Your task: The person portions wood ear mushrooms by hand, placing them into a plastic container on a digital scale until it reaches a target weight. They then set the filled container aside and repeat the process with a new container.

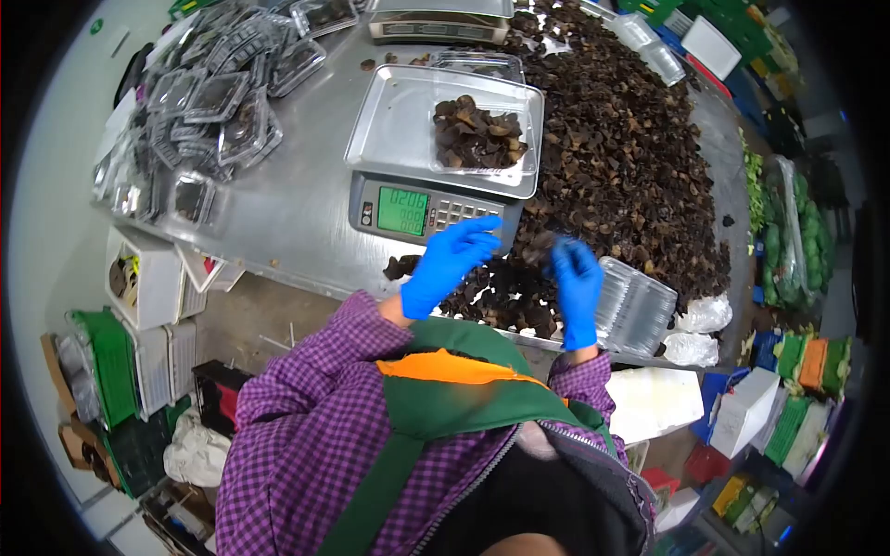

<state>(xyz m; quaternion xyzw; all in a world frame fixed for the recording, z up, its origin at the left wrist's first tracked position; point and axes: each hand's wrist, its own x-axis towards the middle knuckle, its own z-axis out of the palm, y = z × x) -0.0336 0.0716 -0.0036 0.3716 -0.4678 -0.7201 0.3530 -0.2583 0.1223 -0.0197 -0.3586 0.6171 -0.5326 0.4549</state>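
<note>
My left hand [451, 265], in a blue glove, hovers by the keypad of a digital scale [369, 208], fingers stretched out with nothing in them. On the scale's metal tray [394, 120] sits a clear plastic box [443, 167] partly filled with dark brown wood ear mushrooms [477, 134]. My right hand [577, 283], also gloved in blue, is curled over loose mushrooms near the table's front edge. A blurred brown wood ear piece [535, 247] shows at its fingertips. Right of that hand lies a stack of clear plastic lids or boxes [635, 306].
A large heap of wood ear mushrooms [621, 148] covers the right of the metal table [297, 185]. Many clear boxes [218, 97] are piled at the left. Another scale [440, 28] stands at the back. Crates [148, 278] and bagged green produce [797, 232] flank the table.
</note>
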